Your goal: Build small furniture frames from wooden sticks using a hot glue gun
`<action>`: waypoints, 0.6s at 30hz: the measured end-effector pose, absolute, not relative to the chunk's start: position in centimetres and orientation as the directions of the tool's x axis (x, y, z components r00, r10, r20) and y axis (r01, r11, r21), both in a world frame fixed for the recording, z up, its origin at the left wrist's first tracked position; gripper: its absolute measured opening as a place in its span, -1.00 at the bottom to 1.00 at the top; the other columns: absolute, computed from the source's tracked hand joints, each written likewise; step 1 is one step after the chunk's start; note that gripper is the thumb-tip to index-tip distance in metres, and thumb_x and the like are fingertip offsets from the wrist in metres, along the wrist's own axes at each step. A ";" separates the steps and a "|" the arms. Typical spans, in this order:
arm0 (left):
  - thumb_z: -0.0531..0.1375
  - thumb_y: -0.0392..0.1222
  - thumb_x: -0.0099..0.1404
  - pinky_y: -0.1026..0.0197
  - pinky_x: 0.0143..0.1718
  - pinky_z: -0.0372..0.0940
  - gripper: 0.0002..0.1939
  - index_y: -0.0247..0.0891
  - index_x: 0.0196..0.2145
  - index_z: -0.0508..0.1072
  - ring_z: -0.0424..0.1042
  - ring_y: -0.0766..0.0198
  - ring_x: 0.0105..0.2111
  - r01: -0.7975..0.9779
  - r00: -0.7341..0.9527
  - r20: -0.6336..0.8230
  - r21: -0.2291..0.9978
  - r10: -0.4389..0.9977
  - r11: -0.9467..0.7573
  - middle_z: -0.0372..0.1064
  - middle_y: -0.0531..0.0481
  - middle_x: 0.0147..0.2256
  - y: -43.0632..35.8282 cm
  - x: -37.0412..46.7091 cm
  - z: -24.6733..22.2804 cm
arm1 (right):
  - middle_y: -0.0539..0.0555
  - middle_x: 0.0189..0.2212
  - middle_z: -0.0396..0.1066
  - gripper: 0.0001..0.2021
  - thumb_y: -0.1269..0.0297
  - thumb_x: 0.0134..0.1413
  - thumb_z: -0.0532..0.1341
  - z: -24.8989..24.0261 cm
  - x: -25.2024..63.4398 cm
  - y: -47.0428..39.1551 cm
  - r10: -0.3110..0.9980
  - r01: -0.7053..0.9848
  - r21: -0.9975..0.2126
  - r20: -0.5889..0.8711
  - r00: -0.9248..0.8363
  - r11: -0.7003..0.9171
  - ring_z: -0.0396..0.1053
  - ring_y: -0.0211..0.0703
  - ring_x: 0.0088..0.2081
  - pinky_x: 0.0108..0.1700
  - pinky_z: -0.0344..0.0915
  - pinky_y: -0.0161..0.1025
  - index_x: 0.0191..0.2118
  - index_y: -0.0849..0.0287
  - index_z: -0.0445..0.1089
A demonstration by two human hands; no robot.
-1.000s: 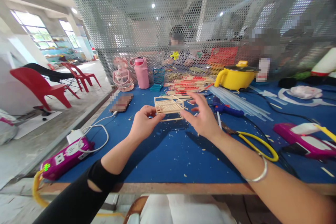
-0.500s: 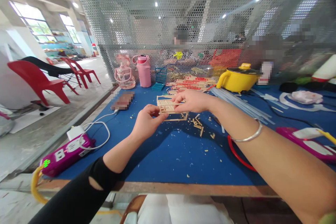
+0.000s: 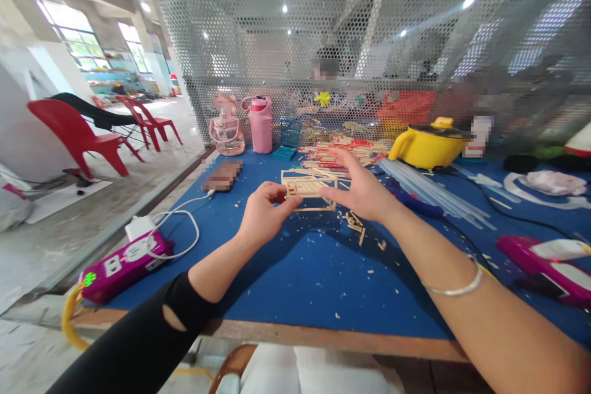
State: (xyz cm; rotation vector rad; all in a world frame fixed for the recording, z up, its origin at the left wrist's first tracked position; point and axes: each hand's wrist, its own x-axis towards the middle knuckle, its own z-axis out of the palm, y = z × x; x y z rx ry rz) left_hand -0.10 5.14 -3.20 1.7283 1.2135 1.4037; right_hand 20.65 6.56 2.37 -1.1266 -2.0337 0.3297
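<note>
My left hand (image 3: 265, 212) pinches the left end of a small frame of thin wooden sticks (image 3: 308, 187), with slats across its upper part. At the frame's right side, my right hand (image 3: 362, 188) has its thumb and fingers spread, the thumb close to the slats; whether it touches them is hard to tell. Below and right of the frame lie short stick scraps (image 3: 355, 225) on the blue table top (image 3: 295, 277). Behind the hands is a pile of red-marked sticks (image 3: 346, 152).
Pink bottle (image 3: 261, 126), clear bottle (image 3: 226, 129) and teal stand (image 3: 287, 140) line the back, before a perforated screen (image 3: 258, 31). Yellow pot (image 3: 431, 143), translucent rods (image 3: 438, 194) and dark blue tool (image 3: 410, 199) lie right. Purple power strip (image 3: 124, 265) is left.
My right hand has moved off the slats toward the right and its fingers have opened. My left hand keeps its hold. The dark blue tool now shows beside my right wrist; the view has shifted slightly.
</note>
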 end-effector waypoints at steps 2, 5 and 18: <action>0.28 -0.04 0.12 0.26 -0.40 0.26 -0.77 -0.27 -0.35 0.53 0.32 0.35 -0.45 0.279 0.017 0.419 0.870 0.908 -0.407 0.33 0.01 -0.37 5.1 -0.1 -3.2 | 0.28 0.20 0.18 -0.29 0.10 -0.06 0.30 1.2 20.9 5.7 0.834 0.572 -0.636 0.523 -0.173 0.518 0.19 0.14 0.18 0.12 0.20 0.08 0.21 0.10 0.07; 0.28 -0.03 0.12 0.26 -0.40 0.26 -0.77 -0.27 -0.37 0.52 0.31 0.35 -0.46 0.284 0.020 0.427 0.865 0.904 -0.415 0.34 0.00 -0.35 5.1 0.0 -3.3 | 0.29 0.04 0.33 -0.32 0.03 -0.08 0.30 -0.2 21.0 4.9 0.892 0.553 -0.724 0.446 -0.081 0.412 0.36 0.11 0.00 -0.05 0.32 0.04 0.15 0.13 0.11; 0.29 -0.07 0.10 0.23 -0.27 0.30 -0.74 -0.28 -0.28 0.55 0.39 0.28 -0.33 0.448 0.233 0.373 0.778 0.898 -0.440 0.40 -0.03 -0.29 5.9 -1.5 -2.8 | -0.02 -0.39 0.45 -0.81 0.29 -0.06 0.27 -3.4 21.0 6.0 0.903 0.523 -0.745 0.407 -0.136 0.414 0.39 -0.22 -0.39 -0.29 0.31 -0.26 -0.27 0.12 0.30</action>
